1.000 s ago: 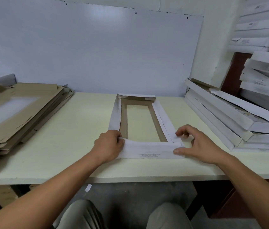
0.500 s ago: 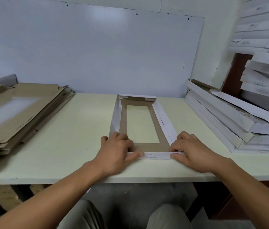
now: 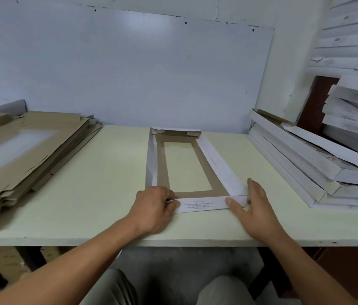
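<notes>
A flat cardboard box frame [image 3: 197,192] with a rectangular window and white outer flaps lies lengthwise in the middle of the pale table [image 3: 98,183]. Its near white flap [image 3: 202,204], printed with small text, stands folded up along the front edge. My left hand [image 3: 155,206] pinches the flap's left end between thumb and curled fingers. My right hand [image 3: 255,205] lies at the flap's right corner, fingers straight along the outside and thumb pressing the flap's face.
A pile of flat brown cardboard blanks [image 3: 26,155] covers the table's left side. Stacked white folded boxes [image 3: 305,166] lean on the right, with more on shelves [image 3: 354,40] above. A white board [image 3: 129,69] backs the table. My knees show below the front edge.
The near flap, lying flat inward and then pressed down at the fold, now stands upright. My left hand shifted from pressing to pinching its end; my right hand opened out beside the corner.
</notes>
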A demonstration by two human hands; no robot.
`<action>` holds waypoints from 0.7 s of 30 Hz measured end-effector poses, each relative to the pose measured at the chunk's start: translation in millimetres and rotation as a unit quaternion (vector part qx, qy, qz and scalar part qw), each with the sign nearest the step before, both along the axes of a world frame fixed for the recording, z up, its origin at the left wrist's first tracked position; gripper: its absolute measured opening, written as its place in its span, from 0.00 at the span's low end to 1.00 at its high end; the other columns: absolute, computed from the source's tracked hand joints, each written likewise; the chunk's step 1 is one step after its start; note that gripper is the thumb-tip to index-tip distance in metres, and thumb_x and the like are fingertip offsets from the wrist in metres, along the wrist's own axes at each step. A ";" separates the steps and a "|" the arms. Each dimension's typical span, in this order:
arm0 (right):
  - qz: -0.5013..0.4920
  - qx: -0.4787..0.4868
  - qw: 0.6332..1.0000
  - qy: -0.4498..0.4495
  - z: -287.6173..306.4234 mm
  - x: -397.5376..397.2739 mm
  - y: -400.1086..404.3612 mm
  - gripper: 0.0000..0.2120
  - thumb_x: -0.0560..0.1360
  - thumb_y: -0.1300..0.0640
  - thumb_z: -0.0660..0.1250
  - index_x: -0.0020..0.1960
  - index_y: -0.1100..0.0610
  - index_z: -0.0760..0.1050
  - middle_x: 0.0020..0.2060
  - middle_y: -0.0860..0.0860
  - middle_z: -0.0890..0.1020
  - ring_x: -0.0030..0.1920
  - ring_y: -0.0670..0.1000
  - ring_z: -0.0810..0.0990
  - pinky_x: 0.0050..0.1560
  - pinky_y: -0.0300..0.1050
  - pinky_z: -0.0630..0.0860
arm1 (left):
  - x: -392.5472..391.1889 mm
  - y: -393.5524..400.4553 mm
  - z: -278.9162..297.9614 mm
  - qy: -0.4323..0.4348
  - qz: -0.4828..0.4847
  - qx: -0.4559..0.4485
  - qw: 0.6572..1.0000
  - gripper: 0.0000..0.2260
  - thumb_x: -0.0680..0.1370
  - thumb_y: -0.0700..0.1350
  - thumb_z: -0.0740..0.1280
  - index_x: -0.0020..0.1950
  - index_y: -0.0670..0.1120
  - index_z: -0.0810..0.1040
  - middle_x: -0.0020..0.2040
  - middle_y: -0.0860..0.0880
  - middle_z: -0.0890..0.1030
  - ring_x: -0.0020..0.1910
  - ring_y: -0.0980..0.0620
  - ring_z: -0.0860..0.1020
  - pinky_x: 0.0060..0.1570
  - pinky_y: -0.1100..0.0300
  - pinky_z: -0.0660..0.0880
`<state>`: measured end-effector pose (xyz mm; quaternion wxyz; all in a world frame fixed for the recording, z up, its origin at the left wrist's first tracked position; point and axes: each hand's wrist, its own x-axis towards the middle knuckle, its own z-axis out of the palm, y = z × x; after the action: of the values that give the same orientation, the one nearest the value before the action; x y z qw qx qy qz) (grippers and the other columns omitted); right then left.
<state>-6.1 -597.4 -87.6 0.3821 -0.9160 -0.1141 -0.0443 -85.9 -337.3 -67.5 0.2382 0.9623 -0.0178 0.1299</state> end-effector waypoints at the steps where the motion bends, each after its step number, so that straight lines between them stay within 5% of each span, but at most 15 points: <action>1: -0.025 0.082 0.996 0.035 0.3 -1.9 3.9 0.39 0.77 0.43 0.68 0.80 0.56 0.55 0.77 0.52 0.62 0.74 0.52 0.67 0.71 0.48 0.67 | -0.3 -3.8 0.0 -0.008 0.009 -0.016 1.000 0.18 0.80 0.48 0.64 0.30 0.53 0.66 0.31 0.54 0.72 0.33 0.51 0.70 0.37 0.57 0.64; 3: -0.034 0.306 0.946 0.103 3.3 -7.4 16.8 0.25 0.78 0.49 0.70 0.69 0.58 0.67 0.66 0.56 0.78 0.57 0.52 0.84 0.57 0.49 0.79 | -0.7 -13.4 -0.6 -0.017 0.024 -0.047 0.998 0.19 0.79 0.49 0.65 0.29 0.53 0.65 0.28 0.53 0.70 0.31 0.52 0.69 0.35 0.57 0.62; 5: -0.027 0.452 0.876 0.163 6.9 -13.8 27.1 0.19 0.78 0.53 0.71 0.64 0.58 0.71 0.51 0.59 0.86 0.43 0.58 0.87 0.42 0.50 0.83 | -2.0 -24.3 -1.4 -0.019 0.037 -0.063 0.997 0.19 0.79 0.49 0.65 0.29 0.54 0.65 0.28 0.54 0.69 0.30 0.53 0.68 0.36 0.56 0.61; 9: -0.051 0.540 0.812 0.217 14.4 -19.2 37.8 0.16 0.76 0.51 0.73 0.61 0.53 0.74 0.43 0.59 0.86 0.36 0.58 0.85 0.32 0.45 0.80 | -6.9 -35.5 -5.1 -0.028 0.059 -0.073 0.995 0.16 0.80 0.51 0.64 0.32 0.55 0.67 0.31 0.56 0.71 0.34 0.54 0.69 0.40 0.56 0.64; 14: -0.025 0.500 0.831 0.243 16.7 -27.1 55.5 0.15 0.76 0.49 0.72 0.54 0.60 0.75 0.33 0.56 0.83 0.28 0.53 0.80 0.26 0.42 0.76 | -14.1 -53.9 -5.9 -0.056 0.049 -0.080 0.994 0.11 0.80 0.53 0.63 0.40 0.52 0.78 0.37 0.53 0.77 0.38 0.52 0.75 0.45 0.53 0.71; 21: -0.003 0.449 0.877 0.171 18.7 -27.3 55.2 0.14 0.78 0.49 0.70 0.56 0.58 0.76 0.37 0.57 0.85 0.31 0.56 0.82 0.29 0.44 0.79 | -16.7 -53.2 -9.2 -0.068 -0.010 -0.075 0.995 0.13 0.82 0.52 0.59 0.40 0.52 0.75 0.36 0.53 0.75 0.38 0.54 0.72 0.45 0.53 0.70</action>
<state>-33.4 -542.2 -68.8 0.7657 -0.6397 -0.0116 0.0656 -102.6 -390.5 -76.7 0.3091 0.9304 -0.0339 0.1940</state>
